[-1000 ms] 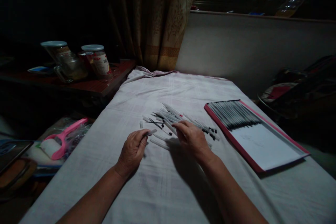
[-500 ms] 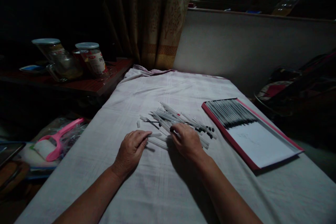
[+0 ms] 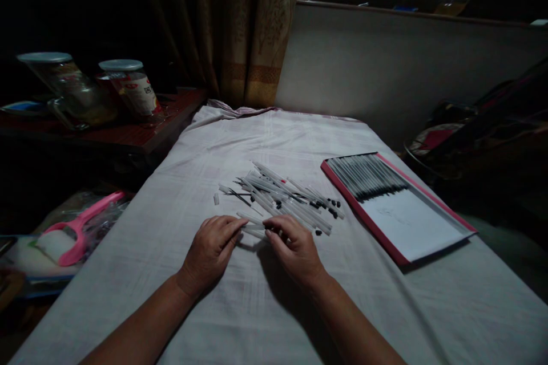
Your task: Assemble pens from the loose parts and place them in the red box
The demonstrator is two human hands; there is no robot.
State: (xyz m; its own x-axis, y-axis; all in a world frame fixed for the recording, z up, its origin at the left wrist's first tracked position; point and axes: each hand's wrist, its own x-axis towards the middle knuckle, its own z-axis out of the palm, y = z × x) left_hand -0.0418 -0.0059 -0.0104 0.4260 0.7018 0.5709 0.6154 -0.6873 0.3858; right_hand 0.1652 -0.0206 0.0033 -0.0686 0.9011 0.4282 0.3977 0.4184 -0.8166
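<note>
Between thumb and fingers, my left hand [image 3: 214, 245] pinches one end of a translucent pen barrel [image 3: 254, 226]. My right hand [image 3: 296, 246] is closed at the barrel's other end, its fingertips on a small black pen plug [image 3: 268, 228] that they partly cover. Just beyond both hands lies a loose pile of pen parts [image 3: 278, 191]: clear barrels, thin dark refills and several black plugs. A short clear cap [image 3: 216, 199] rests apart to the left of the pile. To the right, a red-edged shallow box [image 3: 363, 228] holds a row of pens [image 3: 368, 175] with black ends.
A pale checked cloth [image 3: 240, 308] covers the table. At the left, a dark red side table [image 3: 171, 122] bears lidded jars [image 3: 137, 91] and a glass mug [image 3: 81, 108]. A pink-handled item [image 3: 81, 234] lies low at the left. A curtain [image 3: 261, 40] hangs behind.
My right hand has moved left and down from the pile to the end of the barrel in my left hand. The camera view has shifted slightly.
</note>
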